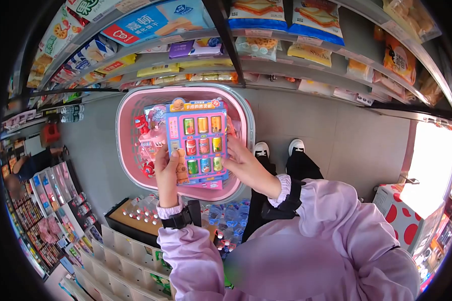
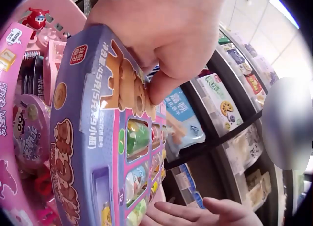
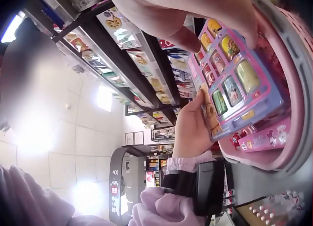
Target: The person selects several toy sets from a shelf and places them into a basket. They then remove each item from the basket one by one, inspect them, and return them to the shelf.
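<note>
A purple-and-pink snack box (image 1: 203, 143) shows rows of little drink cans in front windows and a cookie figure at its lower left. My left hand (image 1: 166, 168) grips its left edge, thumb on the front by the cookie figure. At the opposite edge is my right hand (image 1: 243, 163); in the left wrist view its fingers (image 2: 171, 212) stretch straight beside the box, thumb held apart. The box is over a pink basket (image 1: 127, 165). Inside, a red toy figure (image 1: 142, 124) and pink toy packages (image 1: 153, 143) show left of the box, which hides other contents.
Shelves of packaged snacks (image 1: 158, 22) run along the far side of the basket. Bottled drinks (image 1: 231, 220) stand close to my legs, with a beige divided rack (image 1: 120, 256) at the lower left. Grey tiled floor (image 1: 281, 115) lies right of the basket.
</note>
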### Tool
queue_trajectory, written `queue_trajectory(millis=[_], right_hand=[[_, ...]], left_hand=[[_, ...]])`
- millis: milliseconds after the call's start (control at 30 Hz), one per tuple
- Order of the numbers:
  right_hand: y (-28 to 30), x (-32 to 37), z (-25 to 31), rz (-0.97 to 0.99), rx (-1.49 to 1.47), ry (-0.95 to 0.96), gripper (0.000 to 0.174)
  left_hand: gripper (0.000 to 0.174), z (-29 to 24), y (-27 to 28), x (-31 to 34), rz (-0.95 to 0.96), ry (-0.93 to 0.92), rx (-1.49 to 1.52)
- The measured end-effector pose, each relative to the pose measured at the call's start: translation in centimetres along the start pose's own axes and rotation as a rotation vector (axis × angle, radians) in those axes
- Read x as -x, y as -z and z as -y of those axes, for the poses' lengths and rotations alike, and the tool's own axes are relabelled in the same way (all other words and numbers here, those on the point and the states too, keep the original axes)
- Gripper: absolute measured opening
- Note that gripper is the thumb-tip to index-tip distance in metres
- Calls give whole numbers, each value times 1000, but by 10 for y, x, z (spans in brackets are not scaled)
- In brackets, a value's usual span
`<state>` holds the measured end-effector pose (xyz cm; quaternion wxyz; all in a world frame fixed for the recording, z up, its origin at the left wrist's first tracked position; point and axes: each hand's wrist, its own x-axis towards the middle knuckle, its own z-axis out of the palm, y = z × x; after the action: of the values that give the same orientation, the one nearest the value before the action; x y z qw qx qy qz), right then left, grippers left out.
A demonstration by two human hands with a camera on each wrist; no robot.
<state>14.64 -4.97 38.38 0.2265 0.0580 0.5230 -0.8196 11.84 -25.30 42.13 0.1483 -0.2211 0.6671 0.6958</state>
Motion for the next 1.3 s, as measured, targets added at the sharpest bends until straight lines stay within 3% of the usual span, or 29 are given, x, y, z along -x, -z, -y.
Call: queue_trajectory(millis=[100,200,233,333,367,467,500,533,633,733,833,933,1033,1067,1167,1300], right_hand=[[-2,-5,-8,-68,126,20,59],[-6,-6,-15,-151,177,76,65],[-7,-4,-14,-152,255,115,65],[-11,10,-4,-132,453,153,65],[-12,16,1,-108,493,119,65],[-7,27,2,-27,437,40,62],[-5,31,3,7,388,18,62],[-3,35,10,47,411,-7,61],[9,54,25,124,522,-36,58],[14,73,53,154,507,-66,56],[20,93,75,150,527,-21,49],[19,105,108,147,523,3,37],[23,123,127,153,472,10,28],[26,128,136,178,482,18,27],[31,145,161,229,517,12,23],[49,162,173,263,603,61,21]], left_hand=[[22,14,-3,-16,-7,17,7],[19,22,-5,-26,11,-104,-81],[17,16,-3,-24,78,3,-31],[17,28,0,-25,82,27,40],[18,38,-2,-28,22,-101,-91],[20,46,-5,-24,34,-234,-155],[22,39,-6,-17,45,-71,-104],[24,32,-8,-12,61,-42,-208],[36,54,-9,-12,-46,-349,-574],[42,53,-24,12,-268,-639,-864],[47,37,-44,43,-167,-630,-691],[44,-1,-69,85,-89,-672,-725],[37,-9,-84,107,121,-412,-486],[35,-15,-90,113,167,-402,-467],[32,-25,-103,129,292,-377,-469],[33,-39,-118,145,309,-402,-553]])
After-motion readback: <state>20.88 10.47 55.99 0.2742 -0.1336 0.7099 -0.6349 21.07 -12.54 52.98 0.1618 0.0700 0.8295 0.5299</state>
